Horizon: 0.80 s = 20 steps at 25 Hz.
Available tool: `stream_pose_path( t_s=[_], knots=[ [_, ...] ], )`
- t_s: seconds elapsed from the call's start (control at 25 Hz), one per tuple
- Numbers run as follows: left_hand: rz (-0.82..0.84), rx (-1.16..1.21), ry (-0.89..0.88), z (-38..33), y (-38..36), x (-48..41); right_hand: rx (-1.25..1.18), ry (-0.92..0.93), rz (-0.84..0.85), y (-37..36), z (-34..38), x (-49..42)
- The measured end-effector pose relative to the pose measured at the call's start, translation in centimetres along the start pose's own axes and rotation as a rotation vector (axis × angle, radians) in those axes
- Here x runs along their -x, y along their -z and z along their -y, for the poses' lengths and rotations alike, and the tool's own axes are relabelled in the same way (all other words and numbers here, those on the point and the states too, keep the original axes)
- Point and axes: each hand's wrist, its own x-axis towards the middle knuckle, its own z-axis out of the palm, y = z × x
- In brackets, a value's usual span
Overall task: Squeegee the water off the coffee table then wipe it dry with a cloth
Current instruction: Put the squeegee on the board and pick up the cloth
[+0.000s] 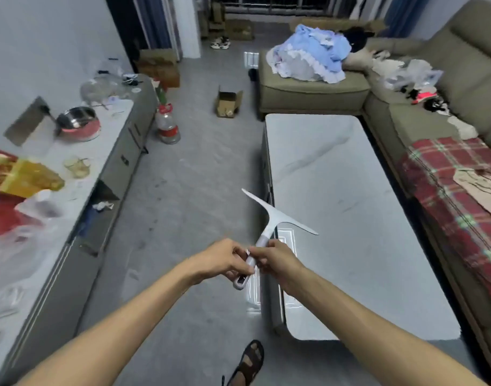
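Gripping from both sides, the fingers of the left hand curl around the lower handle of the white squeegee, while the right hand pinches the same handle just above, fingertips pressed together on it. Both hands meet in the air, off the near left corner of the coffee table, over the grey floor. The handle rises from them up and to the right, and its blade hangs tilted, one end over the floor, the other over the table's left edge, clear of the surface.

The marble-look tabletop looks bare; whether water lies on it I cannot tell, only a faint sheen and a few dark marks. No cloth for wiping is plainly in sight near the table. A sofa runs along its far and right edges, with a red plaid blanket spread on it.

By my reading the squeegee step has not begun: the grip is being settled. Next the blade should come down flat on the top and be drawn across towards an edge.
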Motion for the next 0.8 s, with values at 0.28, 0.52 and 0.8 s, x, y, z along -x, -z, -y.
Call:
stream_pose_path(
  t_s=[0.28,0.52,0.8],
  knots=[
    [-0.363,0.155,0.123,17.7,0.0,21.2,0.174,-0.046,0.241,-18.6,-11.6,6.1],
    [-0.519,0.298,0.253,31.9,-8.9,40.6,0.268,-0.232,0.413,-29.8,-26.2,18.0],
    [-0.683,0.432,0.393,41.5,-16.1,53.3,0.425,-0.332,0.57,-37.9,-36.1,26.0]
  ],
)
